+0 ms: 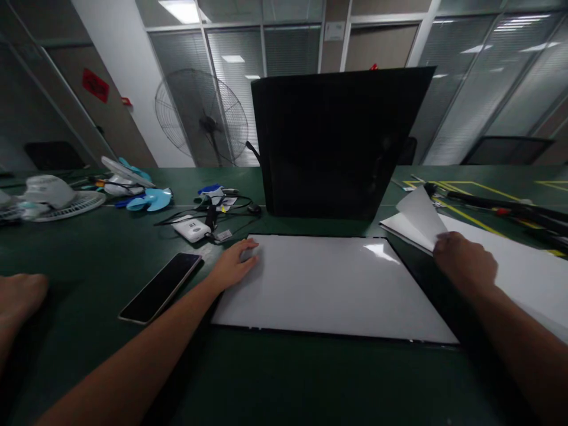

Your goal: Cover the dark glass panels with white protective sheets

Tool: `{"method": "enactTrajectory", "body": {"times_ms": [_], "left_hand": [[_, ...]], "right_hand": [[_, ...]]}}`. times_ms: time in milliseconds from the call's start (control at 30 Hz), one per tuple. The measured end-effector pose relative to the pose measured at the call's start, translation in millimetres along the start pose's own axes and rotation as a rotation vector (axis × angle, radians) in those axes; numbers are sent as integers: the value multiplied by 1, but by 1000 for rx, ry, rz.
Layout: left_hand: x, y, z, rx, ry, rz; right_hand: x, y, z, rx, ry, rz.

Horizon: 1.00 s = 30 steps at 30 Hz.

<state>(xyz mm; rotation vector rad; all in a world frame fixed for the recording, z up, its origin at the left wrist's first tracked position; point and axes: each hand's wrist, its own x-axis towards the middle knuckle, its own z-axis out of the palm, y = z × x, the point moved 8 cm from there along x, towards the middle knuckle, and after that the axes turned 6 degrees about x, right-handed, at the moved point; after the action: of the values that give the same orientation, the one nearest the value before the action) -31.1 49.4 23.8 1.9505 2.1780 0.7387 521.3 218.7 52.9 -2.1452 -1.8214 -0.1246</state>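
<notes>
A flat white panel [328, 290] with a thin black edge lies before me on the green table, its glossy surface reflecting light. On its upper left corner rests my left hand [235, 260], thumb and fingers apart. To the right, my right hand [464, 263] pinches the corner of a white sheet [419, 216]. That corner is lifted and curled, and more white sheets [523, 266] lie beneath it. My right fingers are slightly blurred.
A phone [160, 288] lies left of my left forearm, with a white device [190, 228] and cables beyond. Behind the panel stands a large black box-like object [337, 142]. Fan parts [151, 199] sit at the back left. Another person's hand [22, 293] rests at the left edge.
</notes>
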Motion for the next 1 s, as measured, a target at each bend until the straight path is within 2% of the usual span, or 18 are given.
{"method": "enactTrajectory", "body": {"times_ms": [67,167,333,433,567,700,867,933,1000], "left_hand": [[1,0,-2,-5,18,-11],[2,1,-5,-20,40,-21],[1,-1,-9,-95,71,-69],[0,-2,-10,-122,69,-86],[-2,-2,-11,-110,54,-66],[-3,-8,-7,-18,40,-77],[-3,-10,-6,-18,83,-36],[-3,-10,-7,-30,83,-39],[-4,-10,-8,-42,85,-39]], "right_hand": [[-16,-26,-16,-18,49,-46],[-53,-84,-28,-45,46,-234],[-153,-186,-18,-35,-176,-771],[-213,-220,-16,8,-290,-1048],[-257,-232,-27,132,-354,-1275],[-274,-231,-39,335,-448,-1409],[-278,-232,-39,417,-555,-1461],[-271,-231,-36,437,-536,-1482],[-252,-225,-33,458,-454,-1469]]}}
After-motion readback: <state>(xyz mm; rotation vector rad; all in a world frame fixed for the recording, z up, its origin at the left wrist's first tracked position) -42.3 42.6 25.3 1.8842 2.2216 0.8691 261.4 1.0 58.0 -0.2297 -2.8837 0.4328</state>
